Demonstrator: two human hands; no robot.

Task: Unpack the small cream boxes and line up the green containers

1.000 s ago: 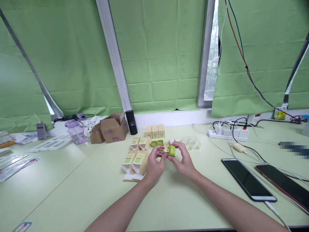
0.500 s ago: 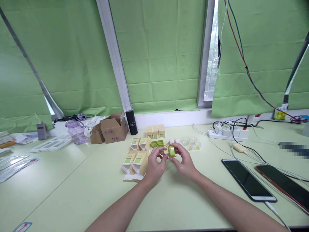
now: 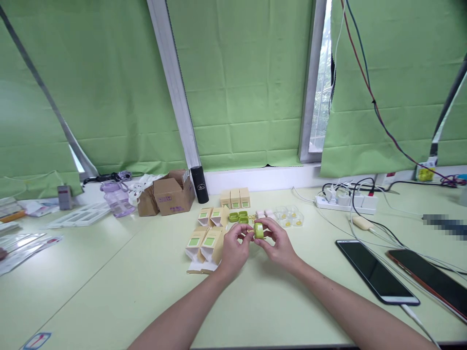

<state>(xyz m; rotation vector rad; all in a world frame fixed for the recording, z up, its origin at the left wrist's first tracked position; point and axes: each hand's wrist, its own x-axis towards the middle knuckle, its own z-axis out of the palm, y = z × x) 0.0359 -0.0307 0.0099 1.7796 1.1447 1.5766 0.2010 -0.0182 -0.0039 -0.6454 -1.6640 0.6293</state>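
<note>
My right hand [image 3: 279, 244] is closed round a small glossy green case [image 3: 259, 231], held on its side above the table. A small yellow piece [image 3: 250, 232] is pinched in the fingertips of my left hand [image 3: 234, 247], against the left side of the case. Just beyond my hands lie several small green cases [image 3: 238, 216], pale pink ones [image 3: 265, 214] and clear round ones [image 3: 289, 217] with yellow inside. Small yellow pieces [image 3: 251, 218] are partly hidden behind my fingers. Open cream cartons [image 3: 194, 242] with green labels stand left of my left hand.
Closed cartons [image 3: 234, 198] stand farther back, near a black cylinder [image 3: 199, 184], a brown cardboard box [image 3: 173, 196] and a purple bottle [image 3: 117, 198]. On the right are a power strip [image 3: 345, 204], cables and two phones [image 3: 376, 271]. Plastic packets [image 3: 25, 253] lie at far left.
The small yellow piece shows more clearly in my left fingertips beside the green case. My hands have hardly moved. A brownish shape, perhaps a fingertip, has appeared at the far left edge.
</note>
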